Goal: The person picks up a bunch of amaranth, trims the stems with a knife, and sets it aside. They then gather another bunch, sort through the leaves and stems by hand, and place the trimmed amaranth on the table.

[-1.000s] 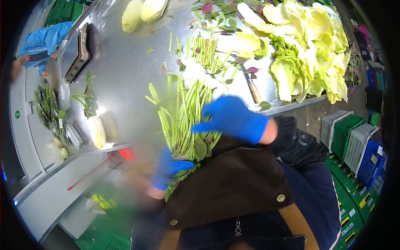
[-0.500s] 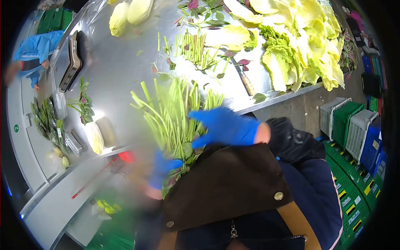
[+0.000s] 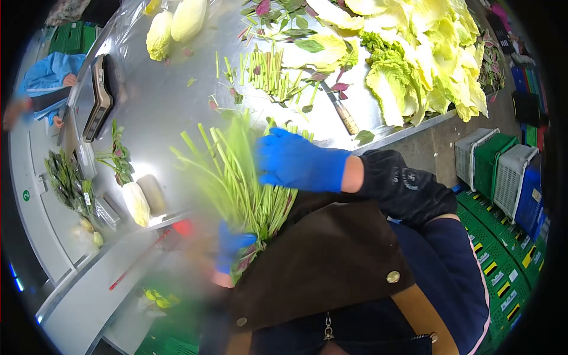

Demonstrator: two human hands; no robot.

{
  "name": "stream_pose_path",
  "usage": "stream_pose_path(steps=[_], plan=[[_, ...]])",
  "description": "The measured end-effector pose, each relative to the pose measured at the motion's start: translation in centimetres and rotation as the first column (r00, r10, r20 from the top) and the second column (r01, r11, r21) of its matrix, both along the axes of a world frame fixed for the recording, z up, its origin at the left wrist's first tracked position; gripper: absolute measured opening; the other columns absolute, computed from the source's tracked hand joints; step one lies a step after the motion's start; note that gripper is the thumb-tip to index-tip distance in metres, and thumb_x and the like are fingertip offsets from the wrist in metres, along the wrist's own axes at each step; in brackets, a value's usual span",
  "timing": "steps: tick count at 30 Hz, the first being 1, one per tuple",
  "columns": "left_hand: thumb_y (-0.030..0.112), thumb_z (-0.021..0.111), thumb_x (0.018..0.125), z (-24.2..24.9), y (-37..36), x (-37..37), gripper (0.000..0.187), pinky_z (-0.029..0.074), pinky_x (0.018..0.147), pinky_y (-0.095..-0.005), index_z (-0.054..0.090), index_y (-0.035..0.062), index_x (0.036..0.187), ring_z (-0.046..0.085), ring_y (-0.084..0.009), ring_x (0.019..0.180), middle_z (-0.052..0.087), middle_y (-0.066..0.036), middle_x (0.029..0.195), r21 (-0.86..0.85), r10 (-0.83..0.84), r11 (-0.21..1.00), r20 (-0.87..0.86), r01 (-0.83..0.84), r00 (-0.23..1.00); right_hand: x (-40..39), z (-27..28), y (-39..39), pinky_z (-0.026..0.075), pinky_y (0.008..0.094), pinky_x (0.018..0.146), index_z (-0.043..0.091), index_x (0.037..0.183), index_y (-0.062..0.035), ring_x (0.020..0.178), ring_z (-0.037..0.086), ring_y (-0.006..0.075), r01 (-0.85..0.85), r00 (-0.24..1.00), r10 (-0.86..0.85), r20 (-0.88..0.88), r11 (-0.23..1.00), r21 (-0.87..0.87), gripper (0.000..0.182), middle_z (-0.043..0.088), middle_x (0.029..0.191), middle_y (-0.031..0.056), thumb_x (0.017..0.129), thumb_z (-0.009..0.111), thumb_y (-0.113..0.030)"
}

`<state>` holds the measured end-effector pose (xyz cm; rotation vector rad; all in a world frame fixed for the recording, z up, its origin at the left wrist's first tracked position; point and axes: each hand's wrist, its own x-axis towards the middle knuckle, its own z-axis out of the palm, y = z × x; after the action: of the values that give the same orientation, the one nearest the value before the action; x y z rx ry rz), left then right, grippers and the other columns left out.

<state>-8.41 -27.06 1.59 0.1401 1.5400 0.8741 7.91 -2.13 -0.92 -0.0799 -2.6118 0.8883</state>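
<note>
A large bunch of leafy greens (image 3: 245, 189) with long pale-green stems leans against the front of the brown apron, over the table's near edge. My left hand (image 3: 234, 245), in a blue glove, is closed around its lower, leafy part; lens blur hides some of the fingers. My blue-gloved right hand (image 3: 299, 160) rests along the right side of the stems, its fingers bent against them. Just beyond lie short cut stem pieces (image 3: 266, 68) and a wooden-handled knife (image 3: 346, 118) on the metal table (image 3: 160, 89).
Yellow-green cabbage leaves (image 3: 420, 65) are heaped at the right. Two napa cabbages (image 3: 171, 29) lie at the back and another (image 3: 136, 204) at the near left edge. A scale (image 3: 99, 100) stands left. Crates (image 3: 494, 168) are stacked at right. A person in blue (image 3: 50, 83) is far left.
My right hand has moved slightly up and left, its fingers drawn closer together against the stems. The stem ends have tilted left. My left hand stays around the leafy part.
</note>
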Motion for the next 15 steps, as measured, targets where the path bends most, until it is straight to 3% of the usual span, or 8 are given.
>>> stream_pose_path(steps=[2, 4, 6, 8, 10, 11, 14, 15], plan=[[-0.014, 0.065, 0.065, -0.4, -0.6, -0.1, 0.081, 0.049, 0.091, -0.0403, 0.030, 0.0000, 0.137, 0.050, -0.0283, 0.115, 0.043, -0.016, 0.131, 0.097, -0.066, 0.993, -0.016, 0.067, 0.998, 0.3, 0.7, 1.7, 0.046, 0.0412, 0.070, 0.058, 0.082, -0.0086, 0.080, 0.058, 0.0319, -0.144, 0.856, 0.157, 0.493, 0.987, -0.066, 0.025, 0.058, 0.088, 0.0094, 0.075, 0.066, -0.032], [-0.012, 0.066, 0.065, -0.4, -0.8, 0.3, 0.080, 0.049, 0.091, -0.0403, 0.032, -0.0001, 0.136, 0.051, -0.0282, 0.114, 0.043, -0.017, 0.131, 0.177, -0.003, 0.984, 0.020, 0.000, 1.000, 0.6, 0.7, 2.1, 0.046, 0.0413, 0.071, 0.058, 0.086, -0.0074, 0.081, 0.057, 0.0332, -0.107, 0.746, 0.201, 0.634, 0.977, -0.184, 0.033, 0.057, 0.088, 0.0096, 0.072, 0.069, -0.035], [-0.012, 0.066, 0.064, -0.5, -0.7, 0.5, 0.080, 0.049, 0.091, -0.0406, 0.033, 0.0000, 0.135, 0.051, -0.0286, 0.113, 0.043, -0.017, 0.131, 0.193, 0.022, 0.981, 0.045, -0.031, 0.999, 0.8, -0.5, 1.6, 0.046, 0.0412, 0.071, 0.056, 0.091, -0.0058, 0.080, 0.056, 0.0348, 0.056, 0.848, 0.121, 0.517, 0.948, -0.314, 0.041, 0.057, 0.086, 0.0106, 0.070, 0.073, -0.037], [-0.012, 0.066, 0.063, -0.6, -0.9, 0.5, 0.081, 0.049, 0.090, -0.0404, 0.032, 0.0004, 0.136, 0.051, -0.0294, 0.114, 0.043, -0.017, 0.131, 0.173, 0.019, 0.984, 0.046, -0.027, 0.999, -0.1, -1.5, 1.5, 0.046, 0.0413, 0.072, 0.053, 0.096, -0.0037, 0.081, 0.057, 0.0335, -0.011, 0.981, 0.068, 0.183, 0.954, -0.299, 0.047, 0.057, 0.089, 0.0116, 0.068, 0.076, -0.035], [-0.012, 0.066, 0.064, -0.9, -1.4, 0.5, 0.082, 0.051, 0.088, -0.0397, 0.031, 0.0008, 0.137, 0.051, -0.0299, 0.114, 0.042, -0.017, 0.132, 0.188, 0.025, 0.982, 0.041, -0.032, 0.999, -1.0, -1.9, 1.0, 0.046, 0.0399, 0.070, 0.053, 0.093, -0.0016, 0.078, 0.059, 0.0303, -0.105, 0.992, 0.127, 0.000, 0.823, -0.558, 0.045, 0.058, 0.089, 0.0123, 0.068, 0.076, -0.031], [-0.011, 0.064, 0.066, -1.0, -1.8, 0.5, 0.080, 0.052, 0.086, -0.0389, 0.030, 0.0011, 0.137, 0.051, -0.0299, 0.113, 0.041, -0.017, 0.133, 0.242, -0.014, 0.970, 0.019, 0.009, 1.000, -1.3, -1.9, 0.4, 0.047, 0.0384, 0.068, 0.054, 0.089, -0.0007, 0.074, 0.060, 0.0278, -0.149, 0.979, 0.203, -0.029, 0.606, -0.782, 0.041, 0.060, 0.087, 0.0124, 0.069, 0.076, -0.029], [-0.010, 0.061, 0.070, -2.7, -2.6, -0.2, 0.080, 0.056, 0.073, -0.0368, 0.024, 0.0030, 0.141, 0.054, -0.0303, 0.110, 0.039, -0.019, 0.135, 0.412, -0.116, 0.905, -0.008, 0.109, 0.993, -1.8, -2.1, 0.7, 0.047, 0.0285, 0.053, 0.062, 0.068, -0.0008, 0.059, 0.060, 0.0139, -0.008, 0.888, 0.411, 0.205, 0.459, -0.888, 0.024, 0.062, 0.067, 0.0080, 0.070, 0.073, -0.022], [-0.010, 0.061, 0.069, -3.2, -3.0, -0.3, 0.083, 0.056, 0.072, -0.0371, 0.023, 0.0036, 0.141, 0.054, -0.0306, 0.109, 0.039, -0.020, 0.134, 0.424, -0.087, 0.904, 0.061, 0.053, 0.994, -1.5, -1.3, 1.2, 0.046, 0.0270, 0.051, 0.063, 0.066, -0.0014, 0.057, 0.059, 0.0120, 0.071, 0.869, 0.402, 0.288, 0.474, -0.878, 0.023, 0.062, 0.063, 0.0070, 0.070, 0.073, -0.022]])
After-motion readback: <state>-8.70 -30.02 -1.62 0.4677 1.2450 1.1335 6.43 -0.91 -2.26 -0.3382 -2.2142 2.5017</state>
